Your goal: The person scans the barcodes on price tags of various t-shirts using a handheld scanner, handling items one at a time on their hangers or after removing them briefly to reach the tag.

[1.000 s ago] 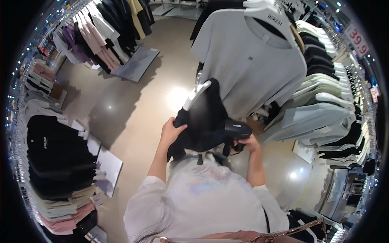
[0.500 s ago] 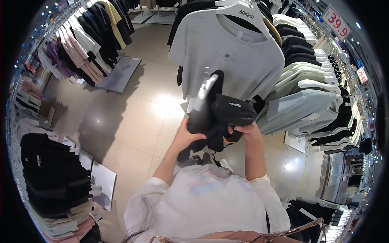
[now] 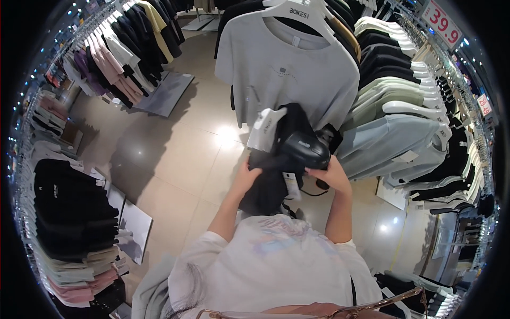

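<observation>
A black garment [image 3: 265, 183] hangs in front of my body, with part of a white hanger [image 3: 265, 126] at its upper left. My left hand [image 3: 246, 178] is closed on its left edge, the thumb pressing on the cloth. My right hand [image 3: 332, 178] pinches the cloth at its right side. Over the fingers of that hand sits a rounded, glossy black device [image 3: 305, 150]; its kind I cannot tell. A white tag [image 3: 291, 185] dangles between my hands. Just beyond, a grey T-shirt [image 3: 289, 69] faces me on a white hanger [image 3: 303, 13].
Packed clothes [image 3: 406, 133] hang close on the right. Another rack [image 3: 125, 53] stands at the far left, with a low grey base panel [image 3: 164, 95] beneath. Black tops [image 3: 74, 212] hang at the near left. Tiled floor [image 3: 175, 175] lies between the racks.
The black garment and its hanger have come lower and nearer to my body. The black device has tilted, and the white tag now shows. The head view has shifted slightly.
</observation>
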Tool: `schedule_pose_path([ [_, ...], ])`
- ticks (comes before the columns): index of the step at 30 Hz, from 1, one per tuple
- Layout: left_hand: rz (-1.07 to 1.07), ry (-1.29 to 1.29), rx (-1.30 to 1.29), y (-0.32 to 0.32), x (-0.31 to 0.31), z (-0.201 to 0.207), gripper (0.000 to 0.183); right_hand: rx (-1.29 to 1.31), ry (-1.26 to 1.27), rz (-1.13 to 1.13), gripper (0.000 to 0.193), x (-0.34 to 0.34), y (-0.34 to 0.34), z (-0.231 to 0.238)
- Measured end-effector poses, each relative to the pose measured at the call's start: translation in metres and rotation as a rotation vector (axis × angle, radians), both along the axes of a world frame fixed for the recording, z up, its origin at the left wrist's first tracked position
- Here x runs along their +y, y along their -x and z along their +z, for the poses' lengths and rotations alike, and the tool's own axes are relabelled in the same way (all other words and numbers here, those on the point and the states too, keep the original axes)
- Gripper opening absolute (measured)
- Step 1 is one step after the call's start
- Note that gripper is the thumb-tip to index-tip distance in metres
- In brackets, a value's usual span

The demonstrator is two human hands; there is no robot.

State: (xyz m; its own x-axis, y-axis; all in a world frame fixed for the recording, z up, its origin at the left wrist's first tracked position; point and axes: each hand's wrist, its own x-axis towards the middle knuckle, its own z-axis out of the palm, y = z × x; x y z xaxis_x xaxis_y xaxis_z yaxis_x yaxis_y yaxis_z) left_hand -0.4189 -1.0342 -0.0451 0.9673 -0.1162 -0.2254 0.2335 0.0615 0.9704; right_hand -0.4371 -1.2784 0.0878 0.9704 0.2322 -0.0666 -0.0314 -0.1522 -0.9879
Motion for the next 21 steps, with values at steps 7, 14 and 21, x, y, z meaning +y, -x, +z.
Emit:
schedule_pose_path([
  [7,0.147,0.034,0.279,0.036,0.006,0.008,0.03,0.005,0.094,-0.258,0.036,-0.056,0.044,-0.1],
  [14,0.335,0.582,0.643,0.069,0.025,0.029,0.029,0.0,0.227,0.02,0.039,-0.071,0.097,-0.114],
  [21,0.205,0.863,0.52,0.071,-0.003,0.055,0.037,-0.097,0.461,0.128,0.03,-0.08,0.099,-0.133],
])
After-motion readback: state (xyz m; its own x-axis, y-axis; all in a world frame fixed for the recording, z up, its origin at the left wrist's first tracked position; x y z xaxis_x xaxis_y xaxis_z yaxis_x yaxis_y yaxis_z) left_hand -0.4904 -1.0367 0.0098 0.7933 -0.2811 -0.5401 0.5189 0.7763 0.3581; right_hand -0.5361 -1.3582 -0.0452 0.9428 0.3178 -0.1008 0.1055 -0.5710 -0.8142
